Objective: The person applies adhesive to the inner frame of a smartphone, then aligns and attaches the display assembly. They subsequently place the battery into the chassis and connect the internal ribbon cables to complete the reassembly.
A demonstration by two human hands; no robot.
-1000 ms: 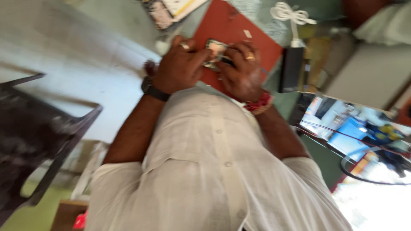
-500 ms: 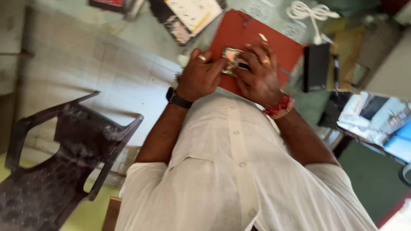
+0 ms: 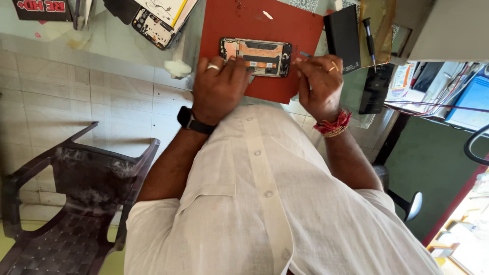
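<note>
Currently opened phone frame (image 3: 255, 57) lies on the red mat (image 3: 229, 20), long axis 9-to-3; left hand (image 3: 220, 86) presses its 7 o'clock edge, nearer, right hand (image 3: 319, 84) pinches a small blue tool (image 3: 304, 54) at 3 o'clock.

A dark plastic chair (image 3: 66, 203) stands on the tiled floor (image 3: 76, 102). On the tabletop (image 3: 117, 35), a black slab (image 3: 342, 35) lies beside a screwdriver (image 3: 369, 35) and a second opened phone (image 3: 155, 23).
</note>
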